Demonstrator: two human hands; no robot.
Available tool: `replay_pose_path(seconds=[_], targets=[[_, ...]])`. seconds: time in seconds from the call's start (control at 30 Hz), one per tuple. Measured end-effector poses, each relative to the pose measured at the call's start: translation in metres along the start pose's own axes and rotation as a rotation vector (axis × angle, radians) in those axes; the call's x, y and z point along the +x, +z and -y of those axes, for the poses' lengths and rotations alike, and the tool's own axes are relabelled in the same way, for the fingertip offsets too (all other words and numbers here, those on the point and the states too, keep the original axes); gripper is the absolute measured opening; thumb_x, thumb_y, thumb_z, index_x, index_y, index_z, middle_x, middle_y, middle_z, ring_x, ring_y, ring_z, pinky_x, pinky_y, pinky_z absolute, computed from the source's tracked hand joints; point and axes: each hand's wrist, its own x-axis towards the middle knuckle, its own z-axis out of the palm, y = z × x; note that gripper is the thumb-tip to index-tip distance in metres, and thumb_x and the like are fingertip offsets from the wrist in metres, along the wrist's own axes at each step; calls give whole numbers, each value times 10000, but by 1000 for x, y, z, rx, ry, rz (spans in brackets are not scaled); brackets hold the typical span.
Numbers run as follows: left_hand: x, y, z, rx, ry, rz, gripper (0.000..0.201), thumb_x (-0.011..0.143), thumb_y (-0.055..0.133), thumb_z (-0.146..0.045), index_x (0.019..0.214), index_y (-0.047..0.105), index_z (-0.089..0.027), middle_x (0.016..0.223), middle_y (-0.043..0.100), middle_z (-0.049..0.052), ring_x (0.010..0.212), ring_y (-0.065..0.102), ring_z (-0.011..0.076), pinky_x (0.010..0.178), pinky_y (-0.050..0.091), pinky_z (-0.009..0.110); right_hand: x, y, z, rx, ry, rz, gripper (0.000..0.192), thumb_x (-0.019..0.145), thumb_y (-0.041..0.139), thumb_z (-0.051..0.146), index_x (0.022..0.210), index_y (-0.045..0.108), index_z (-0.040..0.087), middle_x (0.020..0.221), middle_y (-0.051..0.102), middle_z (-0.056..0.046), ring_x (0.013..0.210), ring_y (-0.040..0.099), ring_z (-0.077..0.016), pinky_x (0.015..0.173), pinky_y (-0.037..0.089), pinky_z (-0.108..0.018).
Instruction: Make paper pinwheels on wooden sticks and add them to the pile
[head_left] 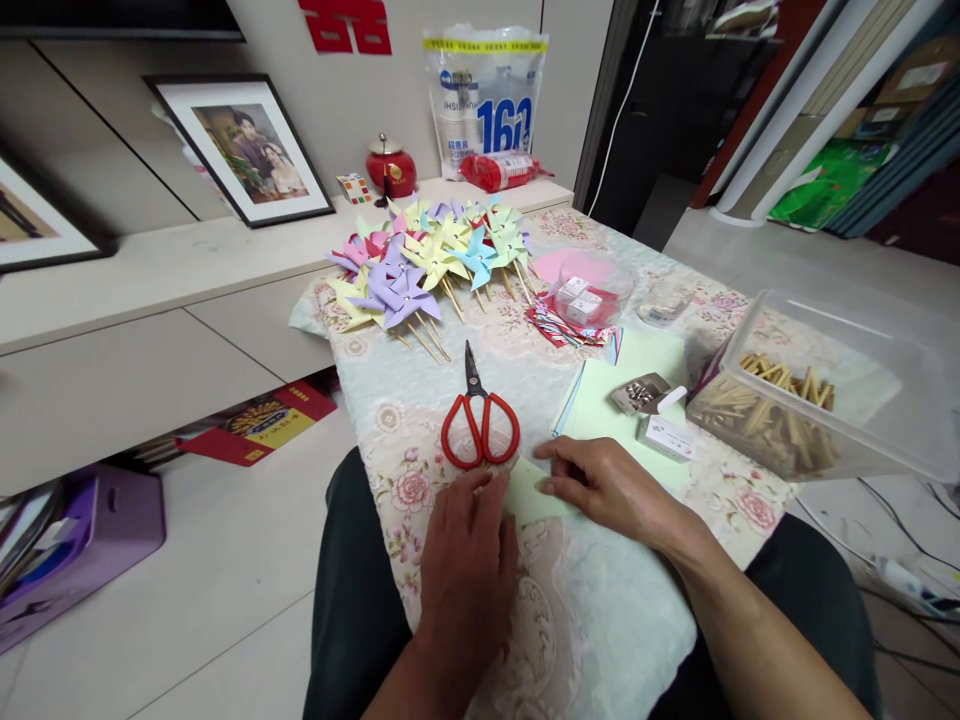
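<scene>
A piece of light green paper (534, 497), apparently folded, lies on the cloth close to my lap. My left hand (469, 540) holds its left edge, fingers close together and pointing away from me. On the other side, my right hand (607, 485) grips the paper's right part with thumb and bent fingers. Just beyond the paper rest scissors (480, 420) with red handles, their blades closed and pointing away. To the right, a stack of coloured paper sheets (592, 395), pale green on top, carries an opened small box of metal pins (640, 393) and a white box (666, 438).
Several paper pinwheels (435, 250) on sticks are heaped at the table's far left. Cut paper strips (570, 328) and a clear plastic bowl (600, 285) lie farther back. A clear bin (817, 390) holding short wooden sticks stands at the right edge. Behind is a white cabinet (187, 265).
</scene>
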Motion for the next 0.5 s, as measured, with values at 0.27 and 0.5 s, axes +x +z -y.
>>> replay_pose_path(seconds=[0.27,0.5], targets=[[-16,3,-14,58,184,-9,306,926,526,-118,1214,629,-131,1251,694,98,1236,576,291,1033,401,458,2,-1,7,-128,4,2,270,914,627,267,1155,672,154,750,686,-17,665,611,-158,630,409,-253],[-22,7,-19,55,204,39,345,936,516,-240,1222,630,-85,1246,698,120,1223,596,285,1067,394,447,2,1,10,-264,-13,12,233,913,616,261,1131,653,186,837,699,-32,750,633,-187,669,412,-272]])
